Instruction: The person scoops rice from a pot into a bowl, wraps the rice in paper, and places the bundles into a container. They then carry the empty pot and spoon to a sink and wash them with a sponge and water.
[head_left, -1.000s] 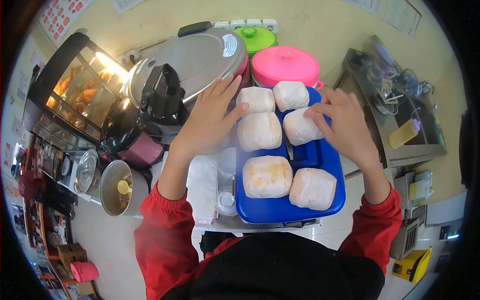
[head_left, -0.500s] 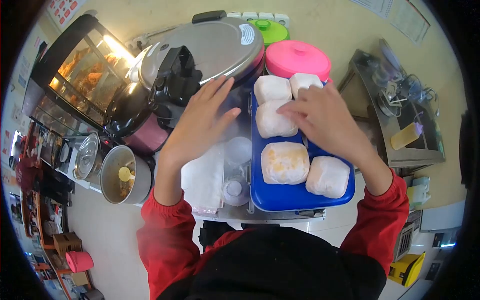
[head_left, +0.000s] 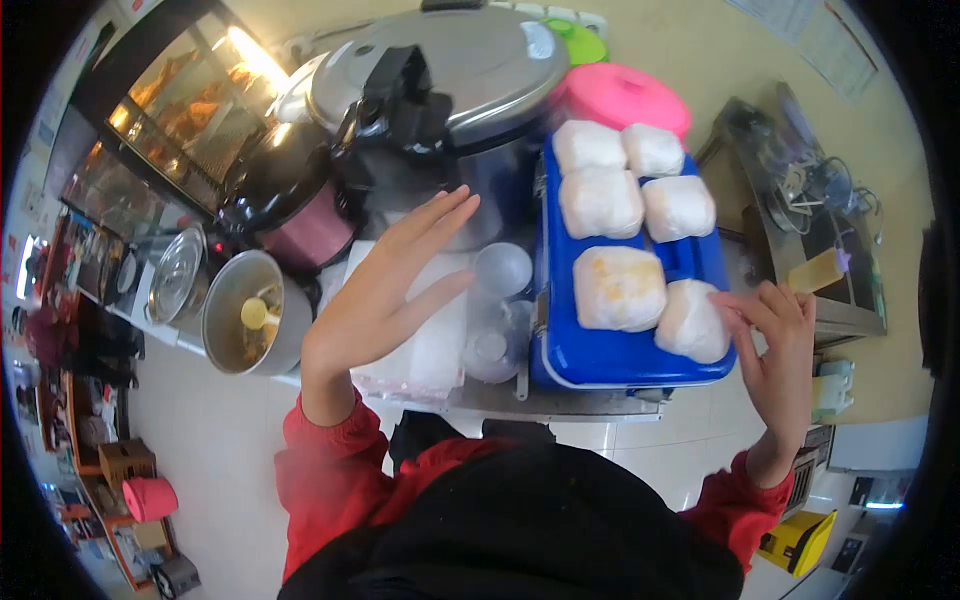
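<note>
Right hand (head_left: 777, 345), fingers parted, has moved down to touch the corner bundle (head_left: 694, 325), leaving five others (head_left: 600, 203) untouched; left hand (head_left: 375, 300) spreads empty.

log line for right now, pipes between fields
left hand: open, over white sheets | right hand: fingertips at near-right wrapped packet | blue box: six wrapped packets on top | pink lid: beyond box

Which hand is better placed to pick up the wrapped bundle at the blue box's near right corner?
Probably your right hand: its fingers are at the right side of that wrapped bundle, while your left hand hovers left of the blue box.
</note>
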